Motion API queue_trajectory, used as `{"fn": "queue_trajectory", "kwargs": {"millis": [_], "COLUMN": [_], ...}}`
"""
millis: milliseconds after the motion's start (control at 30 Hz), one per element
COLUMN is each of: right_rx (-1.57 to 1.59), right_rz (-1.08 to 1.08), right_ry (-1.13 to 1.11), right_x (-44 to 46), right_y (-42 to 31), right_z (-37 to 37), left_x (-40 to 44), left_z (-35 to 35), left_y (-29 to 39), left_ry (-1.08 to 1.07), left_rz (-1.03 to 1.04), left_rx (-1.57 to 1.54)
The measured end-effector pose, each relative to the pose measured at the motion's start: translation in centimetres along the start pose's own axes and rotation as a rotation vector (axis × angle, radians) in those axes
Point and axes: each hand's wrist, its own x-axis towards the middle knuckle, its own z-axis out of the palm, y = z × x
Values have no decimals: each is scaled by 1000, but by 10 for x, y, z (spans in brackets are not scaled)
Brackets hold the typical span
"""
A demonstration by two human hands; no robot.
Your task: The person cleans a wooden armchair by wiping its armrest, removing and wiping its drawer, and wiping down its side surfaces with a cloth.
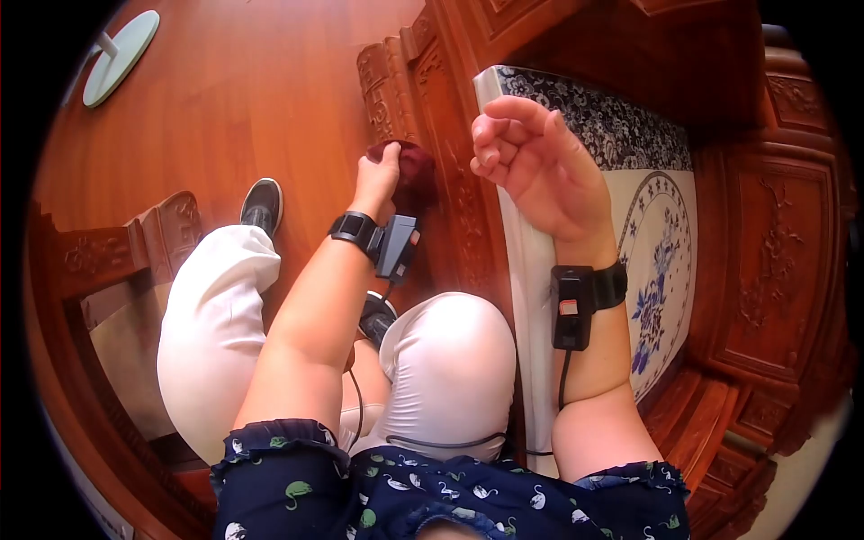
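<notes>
My left hand [376, 183] is closed on a dark red cloth [416, 173], which it holds against the carved wooden front of the furniture. The cloth is bunched and partly hidden behind my fingers. My right hand [547, 171] is raised palm up above the edge of a white patterned cushion [664, 193], its fingers loosely curled and apart, with nothing in them. Each wrist wears a black strap with a small device and a cable.
Carved red-brown wooden furniture [754, 256] stands on the right, with another carved piece [94, 256] at the left. A white round base [121, 61] rests on the wooden floor [243, 99] at the upper left. My knees are in the lower middle.
</notes>
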Motion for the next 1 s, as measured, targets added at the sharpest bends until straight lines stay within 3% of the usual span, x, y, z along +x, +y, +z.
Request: {"fn": "queue_trajectory", "kwargs": {"millis": [100,167,300,500,633,700,833,1000], "right_rx": [-9,-7,-39,-3,28,-42,-348,-277], "right_rz": [4,6,17,26,-4,25,119,-4], "right_ry": [1,5,2,18,97,188,355,354], "right_x": [1,1,2,0,0,2,10,39], "right_y": [-1,-1,-1,-1,-1,-4,-8,-21], "right_z": [0,1,0,2,6,16,45,51], "left_x": [-2,-7,-2,-24,-36,-22,-5,4], "left_z": [5,19,30,23,17,16,15,25], "left_y": [18,22,8,-8,-20,-18,10,10], "left_ry": [-65,-75,-236,-517,-254,-158,-157,-261], "left_rz": [-32,147,273,266,285,274,385,480], "left_rx": [-172,-74,107,370,431,189,100,337]}}
